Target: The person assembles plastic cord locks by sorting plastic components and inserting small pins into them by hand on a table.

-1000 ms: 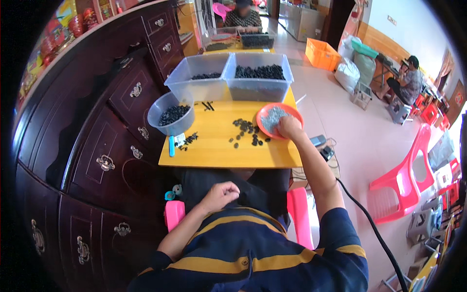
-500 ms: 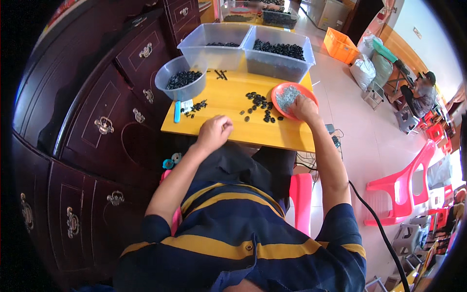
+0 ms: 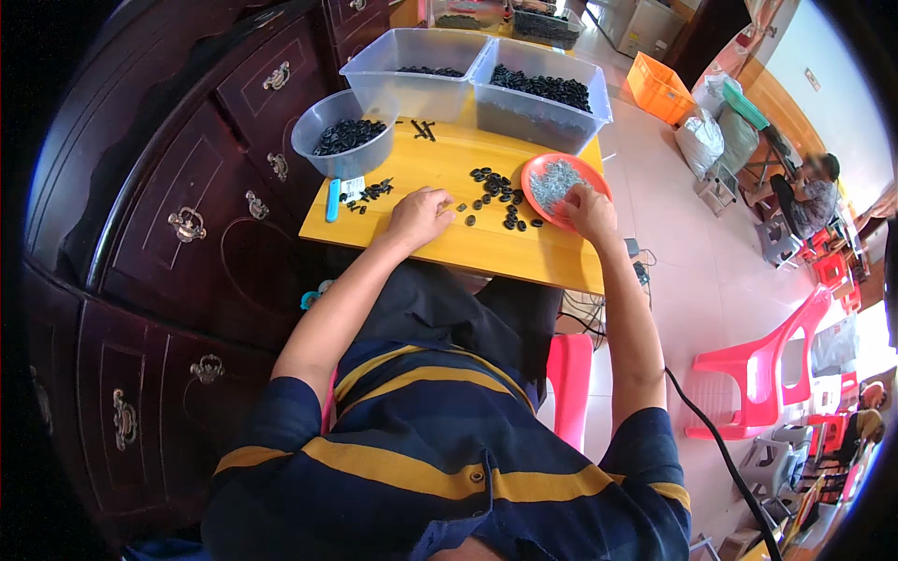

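Note:
My right hand (image 3: pixel 589 213) is at the front right of a red-orange plate (image 3: pixel 595 174), its fingers pinched together over small silver metal pieces (image 3: pixel 554 179). Whatever is in that pinch is too small to make out. Near the front edge of the yellow table (image 3: pixel 440 178) rests my left hand (image 3: pixel 419 219), fingers curled; what they hold, if anything, is hidden. Between the hands and the plate lie several loose black oval parts (image 3: pixel 496 182). Left of my left hand are small black pieces (image 3: pixel 377 189) and a blue-handled tool (image 3: pixel 333 200).
A round clear tub (image 3: pixel 313 154) and two rectangular clear bins (image 3: pixel 412 89) (image 3: pixel 538 117) hold black parts. Dark drawers (image 3: pixel 168 215) flank the table's left. Rightward stand an orange crate (image 3: pixel 659 89), a pink chair (image 3: pixel 767 365) and a seated person (image 3: pixel 814 196). A black cable (image 3: pixel 716 425) hangs nearby.
My left hand has moved forward and slightly right, onto the table near the loose oval parts. My right hand stays at the plate, its fingers now nearer the front. The view has shifted slightly.

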`<act>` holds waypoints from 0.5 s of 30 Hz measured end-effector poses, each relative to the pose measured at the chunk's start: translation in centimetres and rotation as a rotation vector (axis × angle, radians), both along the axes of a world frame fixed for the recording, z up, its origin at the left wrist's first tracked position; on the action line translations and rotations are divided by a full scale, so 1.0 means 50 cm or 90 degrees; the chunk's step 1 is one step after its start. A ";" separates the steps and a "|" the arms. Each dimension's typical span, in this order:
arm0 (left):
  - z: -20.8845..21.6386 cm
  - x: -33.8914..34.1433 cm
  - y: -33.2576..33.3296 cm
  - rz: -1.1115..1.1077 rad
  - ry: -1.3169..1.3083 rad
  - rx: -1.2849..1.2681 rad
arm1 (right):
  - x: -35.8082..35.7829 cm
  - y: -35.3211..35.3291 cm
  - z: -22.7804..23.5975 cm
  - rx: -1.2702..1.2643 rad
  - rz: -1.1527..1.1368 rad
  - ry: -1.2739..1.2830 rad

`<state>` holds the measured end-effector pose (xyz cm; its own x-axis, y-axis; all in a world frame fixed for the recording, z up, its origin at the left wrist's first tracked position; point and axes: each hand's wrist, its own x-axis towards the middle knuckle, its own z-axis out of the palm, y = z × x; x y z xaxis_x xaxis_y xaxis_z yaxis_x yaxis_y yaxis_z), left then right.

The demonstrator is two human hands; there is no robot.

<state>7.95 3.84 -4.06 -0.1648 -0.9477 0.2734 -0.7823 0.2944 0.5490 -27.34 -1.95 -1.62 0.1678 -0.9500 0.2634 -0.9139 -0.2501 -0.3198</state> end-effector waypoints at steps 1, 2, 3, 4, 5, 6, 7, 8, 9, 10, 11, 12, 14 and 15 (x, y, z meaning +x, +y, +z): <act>0.004 -0.008 -0.002 0.001 -0.009 -0.007 | 0.003 0.001 -0.003 -0.011 -0.016 -0.014; 0.008 -0.016 -0.004 0.002 -0.017 -0.015 | 0.006 0.002 -0.005 -0.022 -0.033 -0.029; 0.006 -0.024 -0.009 0.002 -0.016 -0.015 | 0.005 0.003 -0.005 -0.022 -0.033 -0.027; 0.004 -0.032 -0.015 0.003 -0.040 -0.034 | 0.004 0.004 -0.006 -0.045 -0.034 -0.041; 0.003 -0.038 -0.020 0.004 -0.065 -0.054 | 0.003 0.005 -0.006 -0.068 -0.034 -0.055; 0.000 -0.041 -0.024 0.004 -0.063 -0.053 | 0.004 0.008 -0.003 -0.068 -0.035 -0.053; -0.002 -0.044 -0.028 -0.001 -0.059 -0.065 | 0.005 0.009 0.001 -0.077 -0.035 -0.077; -0.004 -0.047 -0.032 -0.006 -0.056 -0.077 | 0.006 0.011 0.005 -0.086 -0.035 -0.100; 0.000 -0.053 -0.033 -0.007 -0.054 -0.076 | 0.004 0.012 0.005 -0.085 -0.037 -0.099; 0.004 -0.058 -0.036 0.003 -0.067 -0.048 | 0.002 0.013 0.005 -0.083 -0.039 -0.120; 0.008 -0.062 -0.037 0.014 -0.080 -0.020 | 0.001 0.013 0.006 -0.082 -0.041 -0.142; 0.005 -0.062 -0.041 0.014 -0.079 -0.019 | 0.002 0.014 0.005 -0.081 -0.041 -0.141; -0.003 -0.061 -0.044 0.011 -0.096 -0.056 | 0.007 0.015 0.003 -0.074 -0.062 -0.167; -0.003 -0.060 -0.043 0.010 -0.096 -0.057 | 0.007 0.014 0.000 -0.075 -0.063 -0.166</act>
